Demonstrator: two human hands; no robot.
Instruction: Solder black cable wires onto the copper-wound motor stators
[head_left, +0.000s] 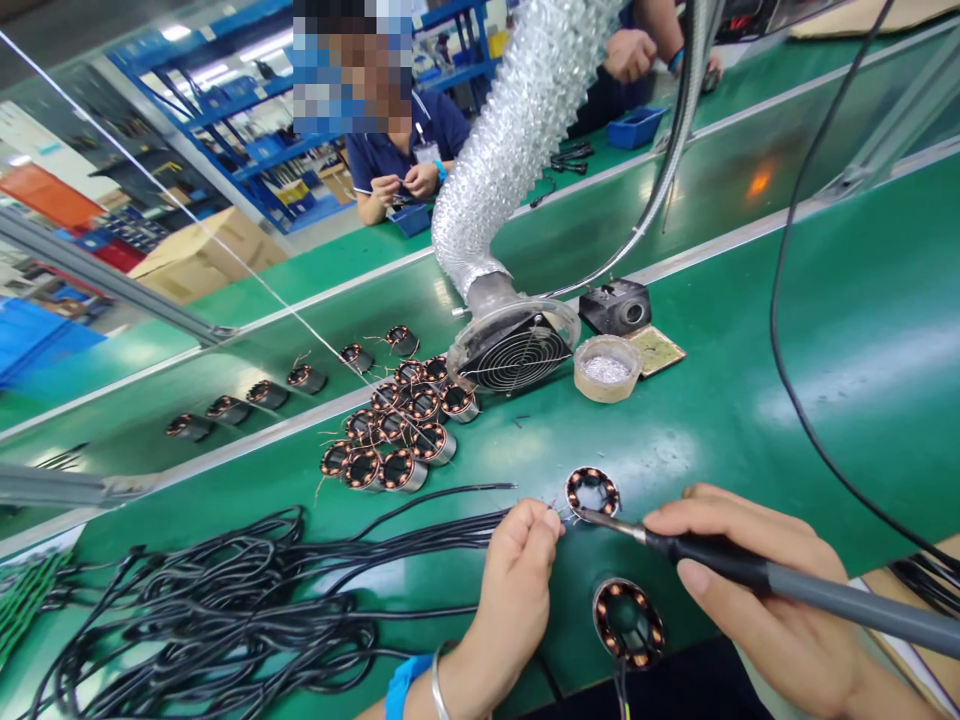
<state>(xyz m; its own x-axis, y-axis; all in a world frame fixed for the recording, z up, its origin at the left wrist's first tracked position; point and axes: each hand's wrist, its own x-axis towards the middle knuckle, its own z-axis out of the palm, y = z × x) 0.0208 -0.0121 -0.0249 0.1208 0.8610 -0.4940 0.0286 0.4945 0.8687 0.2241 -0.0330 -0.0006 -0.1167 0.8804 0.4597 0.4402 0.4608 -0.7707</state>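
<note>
My right hand is closed round the dark handle of a soldering iron. The iron's metal tip rests at the near edge of a ring-shaped motor stator with copper windings. Left of that stator, my left hand pinches thin wires whose ends show beyond the fingertips; my fingers hide the rest. Black cables run up behind this hand, and I cannot tell which one the wires belong to. A second stator, with coloured leads at its lower edge, lies nearer to me between my hands.
A cluster of stators stands beyond my left hand, with several more on the metal ledge. A fan-fronted fume duct, a round pot of silvery material and an iron stand are behind. Tangled cables cover the left. Co-workers sit opposite.
</note>
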